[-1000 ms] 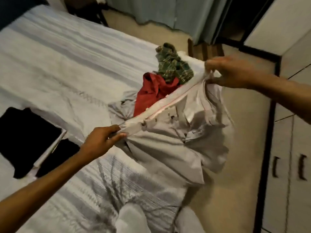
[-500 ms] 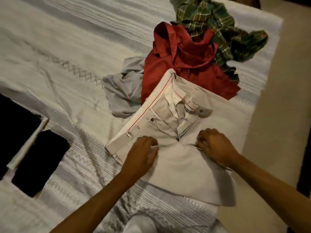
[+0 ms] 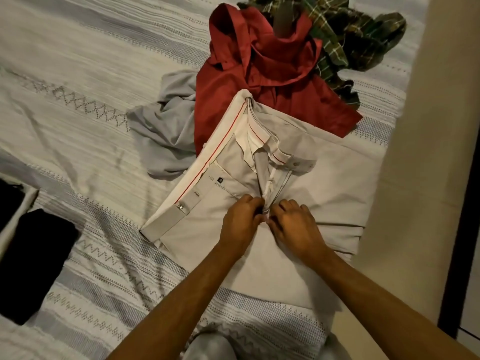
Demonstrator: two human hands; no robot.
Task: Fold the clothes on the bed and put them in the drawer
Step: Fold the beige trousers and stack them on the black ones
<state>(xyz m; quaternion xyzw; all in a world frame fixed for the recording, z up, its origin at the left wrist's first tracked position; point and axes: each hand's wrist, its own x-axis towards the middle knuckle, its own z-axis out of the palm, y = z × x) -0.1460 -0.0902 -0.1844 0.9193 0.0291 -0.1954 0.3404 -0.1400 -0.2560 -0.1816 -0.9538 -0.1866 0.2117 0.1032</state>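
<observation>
Along the bed's (image 3: 78, 120) left edge we note dark folded items (image 3: 36, 261), presumably set aside as finished. Toward the middle lies a crumpled grey garment (image 3: 166, 131), with a red shirt (image 3: 259, 74) and a plaid shirt (image 3: 363, 42) heaped at the far right corner, unfolded. The trousers (image 3: 324, 203) lie flat by the right edge, waistband open. The left hand (image 3: 240, 222) and right hand (image 3: 294, 224), fingers curled, pinch the fly between them, likely to close it for a flat fold.
</observation>
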